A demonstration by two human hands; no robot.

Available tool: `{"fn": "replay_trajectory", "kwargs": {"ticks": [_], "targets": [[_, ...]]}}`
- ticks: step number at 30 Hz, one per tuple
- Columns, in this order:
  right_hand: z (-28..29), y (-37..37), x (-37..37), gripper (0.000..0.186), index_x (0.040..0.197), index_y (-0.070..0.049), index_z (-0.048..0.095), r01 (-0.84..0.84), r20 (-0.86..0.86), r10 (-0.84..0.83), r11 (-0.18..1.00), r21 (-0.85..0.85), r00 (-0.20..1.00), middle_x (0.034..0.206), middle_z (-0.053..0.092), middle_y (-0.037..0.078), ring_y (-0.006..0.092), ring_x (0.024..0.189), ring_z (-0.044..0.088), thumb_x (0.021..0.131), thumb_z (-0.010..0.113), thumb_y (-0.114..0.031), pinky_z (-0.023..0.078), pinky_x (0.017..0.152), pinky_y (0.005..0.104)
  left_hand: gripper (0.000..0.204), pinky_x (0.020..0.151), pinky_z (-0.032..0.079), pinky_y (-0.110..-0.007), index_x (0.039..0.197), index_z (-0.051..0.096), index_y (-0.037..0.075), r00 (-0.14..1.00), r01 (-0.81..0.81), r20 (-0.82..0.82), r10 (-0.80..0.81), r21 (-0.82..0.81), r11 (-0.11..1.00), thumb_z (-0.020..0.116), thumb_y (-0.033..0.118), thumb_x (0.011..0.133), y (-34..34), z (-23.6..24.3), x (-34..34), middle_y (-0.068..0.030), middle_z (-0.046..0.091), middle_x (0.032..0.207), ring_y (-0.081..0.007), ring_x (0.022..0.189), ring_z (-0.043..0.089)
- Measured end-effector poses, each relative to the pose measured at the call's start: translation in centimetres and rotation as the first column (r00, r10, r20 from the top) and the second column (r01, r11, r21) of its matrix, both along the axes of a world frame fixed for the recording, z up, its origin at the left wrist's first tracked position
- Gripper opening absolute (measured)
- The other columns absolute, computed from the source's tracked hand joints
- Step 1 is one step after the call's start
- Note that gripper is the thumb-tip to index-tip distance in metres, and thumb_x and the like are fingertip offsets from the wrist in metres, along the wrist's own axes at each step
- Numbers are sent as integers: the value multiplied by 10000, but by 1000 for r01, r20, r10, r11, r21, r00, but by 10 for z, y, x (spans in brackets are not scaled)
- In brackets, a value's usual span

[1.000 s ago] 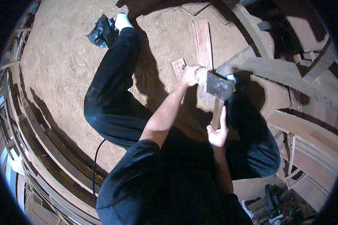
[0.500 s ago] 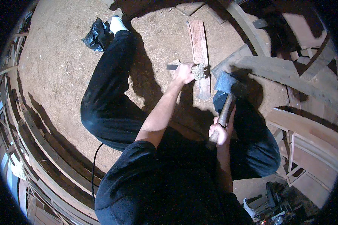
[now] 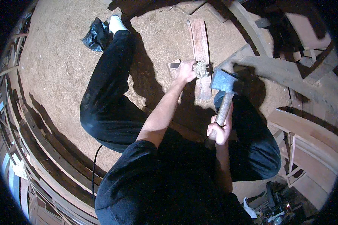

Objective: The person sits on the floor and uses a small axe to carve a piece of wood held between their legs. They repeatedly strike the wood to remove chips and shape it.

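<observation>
My left hand (image 3: 186,71) is closed round what looks like a chisel. Its dark flat blade (image 3: 174,65) shows left of the fist, and its pale, frayed butt end (image 3: 201,69) on the right. Below that butt end lies a narrow reddish plank (image 3: 199,39), running away from me on the ground. My right hand (image 3: 219,132) grips the wooden handle of an axe (image 3: 223,81). The axe's broad grey head is raised beside the frayed end, apart from it. A small wood offcut (image 3: 171,71) lies partly hidden by the left hand and blade.
My bent legs (image 3: 105,108) frame the sawdust-covered ground (image 3: 60,71). Ahead on the left lies a black plastic bag (image 3: 96,35) by my foot. Large timbers (image 3: 278,71) and boards (image 3: 308,127) crowd the right side; long beams (image 3: 52,146) line the left, near a black cable (image 3: 94,168).
The axe head has swung slightly left, nearer the frayed end, and turned to show more of its face. My left hand has shifted slightly right and up with the chisel.
</observation>
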State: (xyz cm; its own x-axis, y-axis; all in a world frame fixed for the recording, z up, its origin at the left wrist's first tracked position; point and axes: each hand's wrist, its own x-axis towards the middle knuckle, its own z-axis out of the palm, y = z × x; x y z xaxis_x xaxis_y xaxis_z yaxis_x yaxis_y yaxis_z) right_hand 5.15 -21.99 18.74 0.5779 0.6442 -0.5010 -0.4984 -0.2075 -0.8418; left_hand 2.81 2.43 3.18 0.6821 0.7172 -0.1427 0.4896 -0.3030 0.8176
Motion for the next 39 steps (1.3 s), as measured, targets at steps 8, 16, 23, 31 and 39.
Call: {"fn": "replay_trajectory", "kwargs": {"ticks": [8,16,23,31,39], "targets": [[4,9,-3,1013,1517,-231,57,-60,86,69,993,-106,994,762,504,40,94,492,500,681,462,176,461,428,240,415,810,483,-443,864,640,31,1000,-8,17,9,-36,999,631,425,732,-4,6,-1,-233,637,903,-389,912,611],[3,8,-4,1051,1510,-279,125,-99,93,115,982,-161,989,782,533,37,105,512,517,652,501,198,463,438,244,398,791,487,-435,868,639,20,992,-31,120,35,-35,999,639,400,747,-4,8,-3,-239,634,878,-392,886,612],[8,13,-11,878,1504,-162,177,-29,342,101,977,-211,934,789,551,32,83,505,500,775,582,112,440,438,238,382,793,491,-429,864,641,28,997,-8,71,12,-59,998,660,386,731,-4,6,-3,-233,639,896,-382,895,621],[6,14,-3,582,1302,-16,472,266,712,343,759,-594,612,967,594,89,175,919,601,775,719,-14,473,867,321,366,747,499,-418,851,637,34,985,-50,162,59,-64,997,659,375,722,-5,6,-8,-216,643,869,-370,846,632],[-4,15,4,463,1145,7,514,220,613,473,649,-728,633,991,600,74,140,925,598,732,708,84,489,785,270,364,734,501,-418,840,634,28,984,-72,153,86,-100,992,655,371,719,-3,16,-11,-215,642,841,-371,821,635]]}}
